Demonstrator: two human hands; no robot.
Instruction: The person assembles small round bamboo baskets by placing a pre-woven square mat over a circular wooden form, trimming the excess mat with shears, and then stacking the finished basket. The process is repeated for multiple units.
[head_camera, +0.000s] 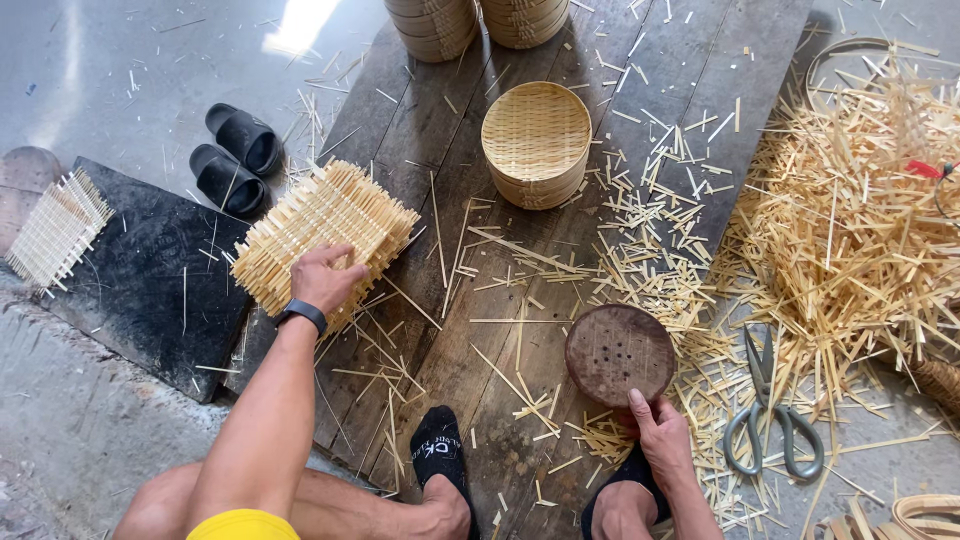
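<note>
**Left hand on the woven mat, right hand at the wooden disc**

The left hand (322, 280) reaches forward and to the left, fingers curled over the near edge of a square woven bamboo mat (322, 235). The mat lies just beyond the hand, tilted so that its corners point away and to the sides; its slats run diagonally from the hand's lower left to its upper right. The hand grips the mat's edge, thumb side toward the middle of the boards (480, 330).

The right hand (662, 435) sits closer to the body. Its fingers rest against the near rim of a dark round wooden disc (619, 352) with small holes, which lies flat just ahead of the fingertips. Whether the hand pinches the rim or only touches it cannot be told.

The mat and the disc are well apart, with bare board and scattered bamboo strips between them. Each hand is nearer its own thing; the mat is far from the right hand.

Beyond and between the hands stands a round woven basket (536, 143). Scissors (772, 415) lie just right of the right hand, beside a heap of bamboo offcuts (850, 230). Two black sandals (236, 160) lie beyond the left hand.
</note>
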